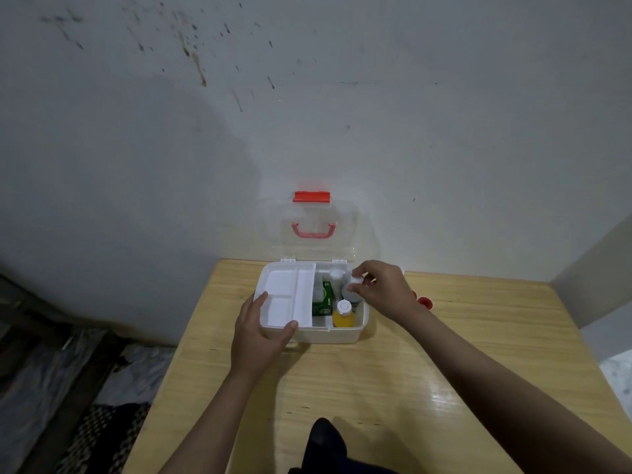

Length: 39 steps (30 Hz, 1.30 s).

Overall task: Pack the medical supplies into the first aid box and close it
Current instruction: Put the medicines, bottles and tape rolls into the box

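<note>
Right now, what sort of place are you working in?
Probably a plain room in a home, not a clinic: a small wooden table pushed against a stained white wall, with patterned cloth on the floor to the left.

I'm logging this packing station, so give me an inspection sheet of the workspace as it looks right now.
Surface: wooden table, glossy.
Job's things: first aid box open, clear lid upright; white tray over its left half; green carton and orange bottle inside.
Clutter: red item right of the box, partly hidden.
Grippers: left hand holds the box's front left corner; right hand holds a white item over the box.
Cables: nothing seen.
Surroundings: stained wall; patterned fabric on the floor, left.
</note>
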{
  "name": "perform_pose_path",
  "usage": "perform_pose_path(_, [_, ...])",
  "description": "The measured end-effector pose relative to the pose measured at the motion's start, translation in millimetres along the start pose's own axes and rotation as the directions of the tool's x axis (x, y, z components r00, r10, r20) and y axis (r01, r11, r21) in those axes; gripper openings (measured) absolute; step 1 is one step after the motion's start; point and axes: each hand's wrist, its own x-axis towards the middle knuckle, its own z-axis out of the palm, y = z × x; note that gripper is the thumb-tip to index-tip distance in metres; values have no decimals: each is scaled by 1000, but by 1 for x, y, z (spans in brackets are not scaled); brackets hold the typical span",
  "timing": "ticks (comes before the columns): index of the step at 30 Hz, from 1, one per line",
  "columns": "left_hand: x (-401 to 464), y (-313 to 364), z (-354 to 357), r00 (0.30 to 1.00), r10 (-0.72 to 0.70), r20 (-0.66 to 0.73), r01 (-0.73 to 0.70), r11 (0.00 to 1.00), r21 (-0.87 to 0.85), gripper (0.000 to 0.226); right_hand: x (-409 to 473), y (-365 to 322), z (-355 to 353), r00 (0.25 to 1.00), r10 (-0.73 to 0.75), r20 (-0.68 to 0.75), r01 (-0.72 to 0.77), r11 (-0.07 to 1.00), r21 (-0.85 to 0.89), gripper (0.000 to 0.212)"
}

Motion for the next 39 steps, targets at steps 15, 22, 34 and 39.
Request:
perform_pose_path(15, [-1,3,0,1000,-2,3,2,1000,-3,86,-36,36,-1,967,-103,-233,95,994,-46,23])
perform_pose_path(22, [-2,4,-1,1000,-6,6,6,1000,-3,86,-46,103,-20,941,303,-150,-330,919,-215,41])
perform_pose_path(34, [-2,6,-2,1000,0,9,0,1000,8,85,-46,122,-9,948,294,-123,-314,930,-193,23])
perform_pose_path(39, [-2,5,-1,1000,-7,3,7,1000,2,85,-46,109,-19,951,233,-203,-263,956,-131,18])
